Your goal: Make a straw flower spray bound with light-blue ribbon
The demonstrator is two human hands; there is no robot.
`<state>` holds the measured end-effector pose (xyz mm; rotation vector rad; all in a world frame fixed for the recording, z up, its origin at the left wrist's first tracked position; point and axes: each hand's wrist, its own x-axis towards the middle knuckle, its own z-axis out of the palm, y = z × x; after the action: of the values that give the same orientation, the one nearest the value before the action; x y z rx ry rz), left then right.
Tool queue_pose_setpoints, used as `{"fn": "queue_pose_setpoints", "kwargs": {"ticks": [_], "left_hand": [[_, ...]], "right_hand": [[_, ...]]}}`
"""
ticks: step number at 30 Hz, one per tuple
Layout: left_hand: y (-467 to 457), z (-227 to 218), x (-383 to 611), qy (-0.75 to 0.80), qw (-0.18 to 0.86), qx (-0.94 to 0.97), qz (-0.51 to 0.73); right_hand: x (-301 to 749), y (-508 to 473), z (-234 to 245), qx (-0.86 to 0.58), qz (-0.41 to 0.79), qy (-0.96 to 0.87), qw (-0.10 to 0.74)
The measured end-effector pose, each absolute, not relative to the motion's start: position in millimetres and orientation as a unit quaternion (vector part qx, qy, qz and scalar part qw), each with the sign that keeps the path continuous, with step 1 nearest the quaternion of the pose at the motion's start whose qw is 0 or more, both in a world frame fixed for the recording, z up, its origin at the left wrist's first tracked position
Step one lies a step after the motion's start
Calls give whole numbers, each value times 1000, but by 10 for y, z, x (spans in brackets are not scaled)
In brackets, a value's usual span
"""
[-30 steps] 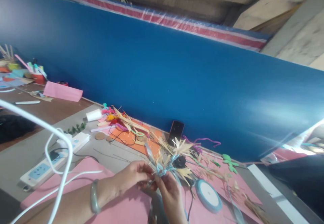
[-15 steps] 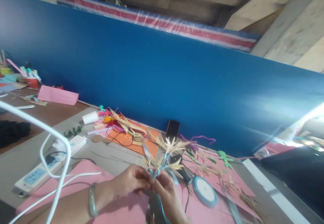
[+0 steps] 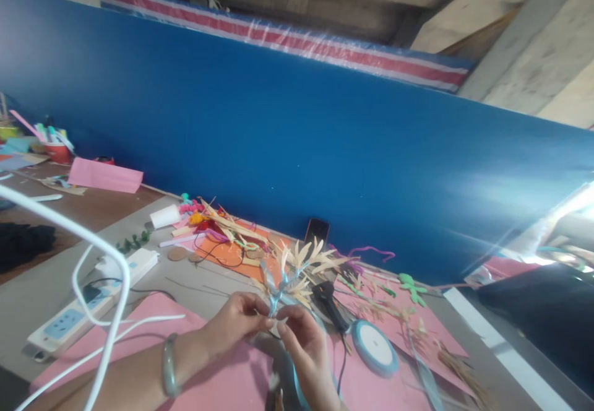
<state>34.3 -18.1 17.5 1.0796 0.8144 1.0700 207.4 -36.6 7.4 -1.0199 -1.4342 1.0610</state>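
Note:
My left hand (image 3: 241, 319) and my right hand (image 3: 301, 343) meet over the pink paper (image 3: 218, 380) at the bottom centre. Both pinch the base of a small bundle of dried straw-coloured leaves (image 3: 304, 262) tied with light blue ribbon (image 3: 273, 293). The bundle stands upright above my fingertips, its leaves fanning up and to the right. A green bangle (image 3: 169, 364) sits on my left wrist. A spool of light blue ribbon (image 3: 374, 346) lies just right of my right hand.
A white power strip (image 3: 88, 302) and white cable (image 3: 106, 312) lie at the left. Craft scraps on orange paper (image 3: 232, 253), a black phone (image 3: 316, 230) against the blue wall (image 3: 297, 145), a black tool (image 3: 329, 299) and green shapes (image 3: 411, 287) lie behind.
The leaf bundle has been raised and turned a little more upright, and my right fingers have shifted lower on its ribbon-tied base. The view drifted slightly.

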Motion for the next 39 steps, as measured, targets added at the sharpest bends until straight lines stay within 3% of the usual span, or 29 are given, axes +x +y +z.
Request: {"fn": "queue_pose_setpoints", "kwargs": {"ticks": [10,21,30,39], "left_hand": [[-231,140,380,351,643,483,479],[-258,144,409,380,666,502,401],[-272,142,406,345,673,508,412],[-259,95,387,331,672,505,428]], "right_hand": [[2069,-403,-13,-454,234,-680,526],[2029,-403,120,-442,314,-666,512],[2022,-356,92,-444,374,-614,534],[2036,-381,138,-450,313,-668,504]]}}
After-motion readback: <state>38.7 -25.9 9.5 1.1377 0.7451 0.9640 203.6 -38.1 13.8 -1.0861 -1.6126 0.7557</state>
